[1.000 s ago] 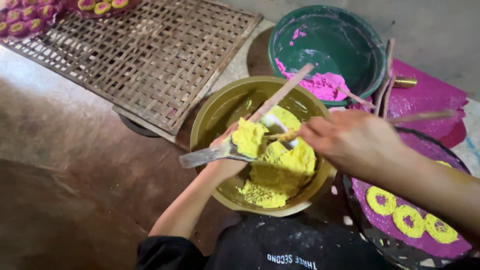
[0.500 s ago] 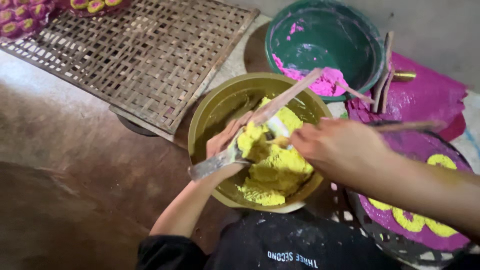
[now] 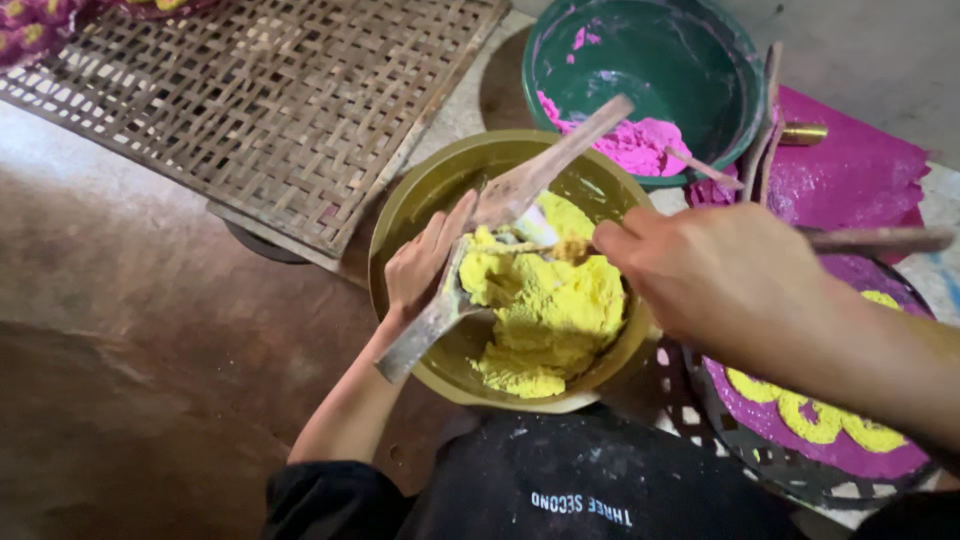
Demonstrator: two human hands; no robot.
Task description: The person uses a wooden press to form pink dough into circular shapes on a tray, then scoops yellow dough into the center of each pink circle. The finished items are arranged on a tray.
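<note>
Head view: at frame centre, yellow paste (image 3: 545,310) fills an olive bowl (image 3: 420,200). The left hand (image 3: 425,265) grips a flat metal scoop (image 3: 440,315) (its fingers curled over the blade), while the right hand (image 3: 715,270) pinches a thin stick (image 3: 560,248) tipped into the paste. Upper right sits a green bowl (image 3: 690,60) holding pink paste (image 3: 630,145); upper left lies a woven bamboo tray (image 3: 260,100).
</note>
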